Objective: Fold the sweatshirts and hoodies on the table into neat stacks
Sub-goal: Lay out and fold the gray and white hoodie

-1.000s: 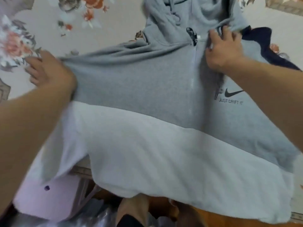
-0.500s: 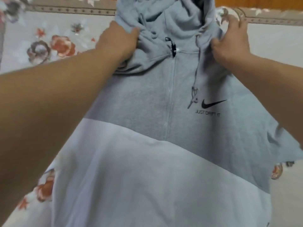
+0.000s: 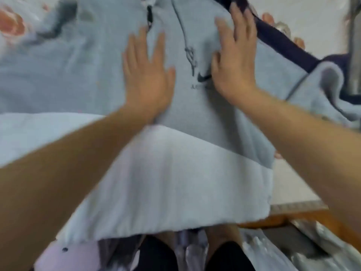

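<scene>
A grey hoodie point(image 3: 82, 79) lies spread front-up across the counter point(image 3: 291, 184), its grey upper half toward the far side and its white lower panel point(image 3: 175, 182) toward the near edge, where the hem hangs just over the edge. The zip point(image 3: 149, 15) runs down the middle of the chest at the far end, and a drawstring point(image 3: 185, 36) trails down to a knot just above a dark logo point(image 3: 203, 77) with blurred lettering beneath it.

The left hand point(image 3: 147, 75) lies flat on the chest just right of the zip line, fingers straight and spread, palm pressed to the cloth. The right hand point(image 3: 234, 57) lies flat in the same way to the right of the logo, partly covering it, fingers straight and spread, pointing far.

On the right, the hoodie's sleeve point(image 3: 322, 89) is bunched and curled over. A dark navy garment point(image 3: 277, 38) lies under and beyond the hoodie's far right edge.

The counter wears a pale cloth with a flower print point(image 3: 11, 24), seen at far left. Along the near right a wooden edge point(image 3: 289, 218) shows. Below the hem the person's legs and something shiny and crinkled are visible, too blurred to tell.
</scene>
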